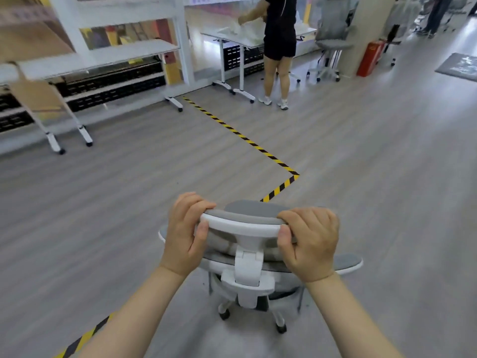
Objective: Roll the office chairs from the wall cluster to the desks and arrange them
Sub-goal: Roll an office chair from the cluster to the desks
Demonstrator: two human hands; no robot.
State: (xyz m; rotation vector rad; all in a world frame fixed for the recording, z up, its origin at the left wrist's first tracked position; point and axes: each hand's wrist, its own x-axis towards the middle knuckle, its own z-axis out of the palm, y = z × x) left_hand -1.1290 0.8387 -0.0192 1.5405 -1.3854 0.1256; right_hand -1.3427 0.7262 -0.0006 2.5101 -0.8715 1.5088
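Left hand (187,232) and right hand (309,242) each grasp an end of the office chair's headrest (241,223); chair on open grey floor (361,164), striped floor tape (241,135) ahead, wheeled desks (232,38) beyond.

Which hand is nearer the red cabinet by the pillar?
Right. The right hand grips the headrest end on the red cabinet side; the left hand grips the far end.

Grey-and-white office chair (247,267): smooth, semi-gloss white plastic frame; headrest and armrests padded in matt grey woven cloth. Grey wood-grain plank floor (129,189): smooth, with a soft sheen, marked by glossy yellow-and-black striped tape (242,136). White-topped rolling desk (232,37): smooth top on white-painted metal legs. Red box against the pillar (369,58): glossy surface.
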